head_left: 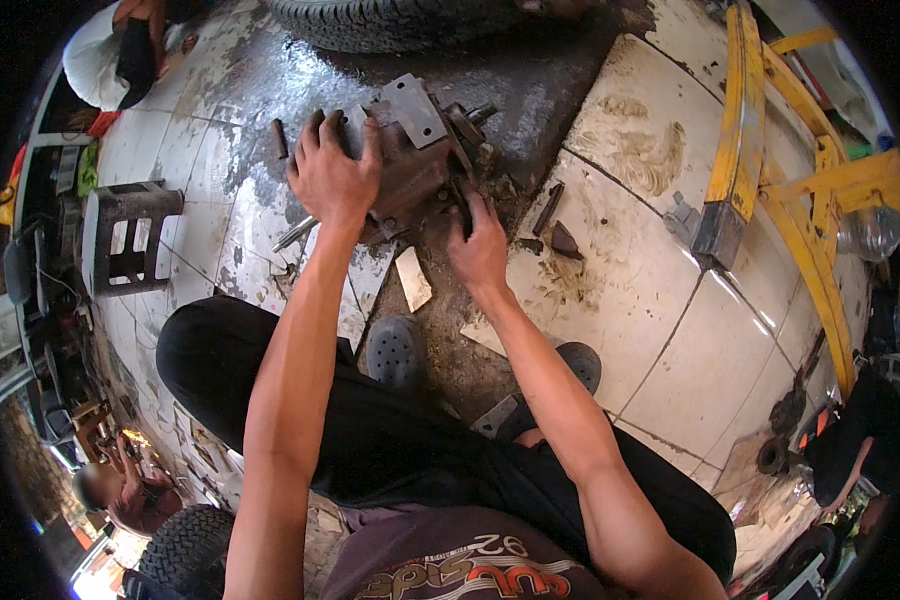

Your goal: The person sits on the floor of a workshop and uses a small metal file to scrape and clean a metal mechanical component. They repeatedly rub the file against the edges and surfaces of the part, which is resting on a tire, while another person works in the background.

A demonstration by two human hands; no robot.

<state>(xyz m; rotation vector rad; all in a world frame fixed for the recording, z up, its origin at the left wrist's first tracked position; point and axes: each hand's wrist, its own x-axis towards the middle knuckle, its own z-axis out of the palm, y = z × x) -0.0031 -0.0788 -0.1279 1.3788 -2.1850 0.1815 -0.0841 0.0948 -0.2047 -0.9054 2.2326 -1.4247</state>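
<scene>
A greasy brown metal housing (407, 172), which looks like a gearbox, rests on the stained floor in front of me. A grey flat plate with holes (414, 112) sits on its top. My left hand (335, 170) grips the left side, fingers spread and bent over it, thumb toward the plate. Below that hand a shiny rod (295, 234) sticks out to the left. My right hand (480, 243) is closed at the right lower side, its fingers against the housing's dark edge; the fingertips are partly hidden. A stub shaft (480, 113) juts out at the far right.
A tyre (390, 25) lies beyond the housing. Small dark metal pieces (548, 209) and a broken tile piece (413, 278) lie nearby. A yellow metal stand (738, 130) is at right, a dark plastic stool (130, 238) at left. Other people (120, 55) are around the edges.
</scene>
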